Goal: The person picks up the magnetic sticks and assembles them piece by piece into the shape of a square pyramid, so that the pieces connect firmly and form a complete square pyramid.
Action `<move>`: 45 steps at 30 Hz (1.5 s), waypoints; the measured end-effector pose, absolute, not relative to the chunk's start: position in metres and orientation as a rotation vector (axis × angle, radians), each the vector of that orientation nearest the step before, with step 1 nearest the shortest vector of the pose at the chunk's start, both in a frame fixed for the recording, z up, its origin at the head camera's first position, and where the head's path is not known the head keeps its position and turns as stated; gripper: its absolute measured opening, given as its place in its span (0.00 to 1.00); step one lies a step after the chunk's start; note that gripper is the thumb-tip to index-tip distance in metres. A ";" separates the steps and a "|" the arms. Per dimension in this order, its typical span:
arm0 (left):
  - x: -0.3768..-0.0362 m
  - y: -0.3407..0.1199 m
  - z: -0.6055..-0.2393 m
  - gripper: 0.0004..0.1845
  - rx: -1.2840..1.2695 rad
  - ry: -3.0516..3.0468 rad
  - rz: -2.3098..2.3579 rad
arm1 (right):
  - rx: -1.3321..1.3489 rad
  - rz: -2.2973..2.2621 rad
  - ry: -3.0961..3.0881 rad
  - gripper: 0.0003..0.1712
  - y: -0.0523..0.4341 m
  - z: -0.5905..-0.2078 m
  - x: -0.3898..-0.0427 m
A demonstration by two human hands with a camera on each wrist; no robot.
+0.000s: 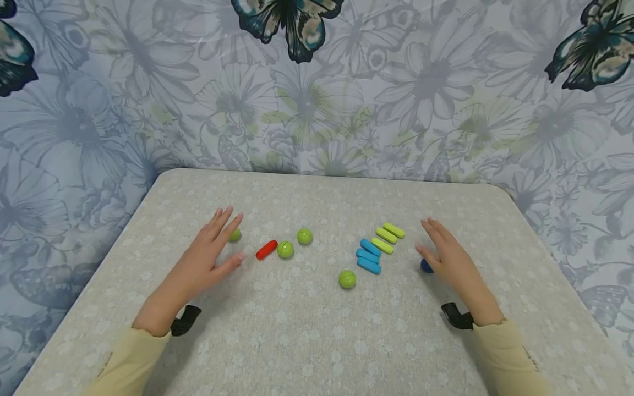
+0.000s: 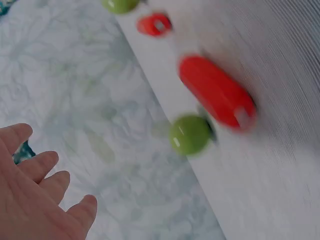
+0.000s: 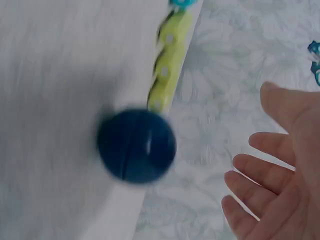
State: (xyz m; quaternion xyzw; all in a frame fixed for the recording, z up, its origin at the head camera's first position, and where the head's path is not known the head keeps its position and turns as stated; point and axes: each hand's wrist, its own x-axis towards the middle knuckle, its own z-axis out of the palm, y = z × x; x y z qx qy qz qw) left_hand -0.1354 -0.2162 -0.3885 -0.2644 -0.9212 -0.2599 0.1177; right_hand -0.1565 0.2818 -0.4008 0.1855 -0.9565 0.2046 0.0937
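Note:
My left hand (image 1: 200,261) hovers above the left side of the table with fingers spread, holding nothing. It partly covers a green ball (image 1: 235,236). Just right of its thumb lies a red capsule-shaped piece (image 1: 267,249). The left wrist view shows a large red capsule (image 2: 217,92) near a green ball (image 2: 190,135), plus a second, smaller-looking red piece (image 2: 155,24). On the right, my right hand (image 1: 453,264) is also raised, fingers extended and nothing held. A dark blue ball (image 3: 137,146) sits beneath it, partly hidden in the head view.
Two green balls (image 1: 285,249) (image 1: 305,236) lie right of the red piece, another green ball (image 1: 347,279) nearer the front. Three blue capsules (image 1: 368,256) and three yellow-green capsules (image 1: 386,235) form a slanted row. A patterned cloth covers the table (image 1: 297,341); butterfly-printed wallpaper (image 1: 317,110) stands behind.

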 end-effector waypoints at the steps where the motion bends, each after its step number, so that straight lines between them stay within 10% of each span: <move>1: -0.134 -0.209 -0.387 0.40 -0.784 -2.703 -0.796 | 0.564 0.647 -2.802 0.32 0.276 -0.402 -0.156; 21: -0.140 -0.120 -0.415 0.29 -1.035 -2.614 -1.577 | 0.497 1.138 -2.684 0.18 0.231 -0.443 -0.176; 45: -0.150 -0.122 -0.450 0.22 -1.004 -2.618 -1.981 | 0.409 0.957 -2.705 0.16 0.223 -0.441 -0.177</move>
